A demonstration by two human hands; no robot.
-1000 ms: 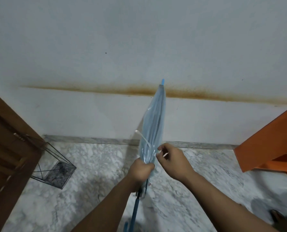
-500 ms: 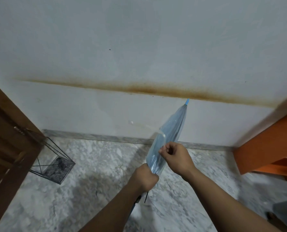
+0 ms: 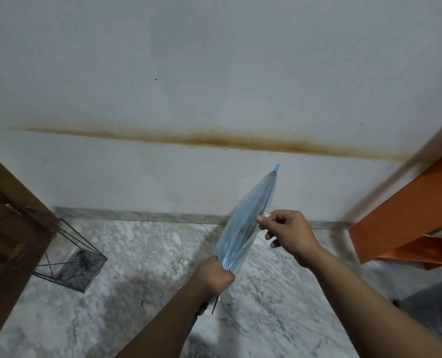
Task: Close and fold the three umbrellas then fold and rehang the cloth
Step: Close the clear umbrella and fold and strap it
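Note:
A closed, translucent light-blue umbrella (image 3: 245, 223) slants up to the right, its blue tip near the wall. My left hand (image 3: 214, 275) grips the bunched lower end of the canopy, and the shaft runs down behind my forearm. My right hand (image 3: 289, 236) pinches the umbrella's clear strap between thumb and forefinger, just right of the canopy's middle. The other umbrellas and the cloth are not in view.
A black wire-frame stand (image 3: 72, 259) sits on the marble floor at the left, next to a brown wooden door (image 3: 5, 228). An orange wooden piece of furniture (image 3: 405, 215) juts in from the right. A white wall with a rusty stain is close ahead.
The umbrella has tilted from upright over to the right. The strap that stuck out to the left has been drawn across, and my right hand now pinches it on the canopy's right side.

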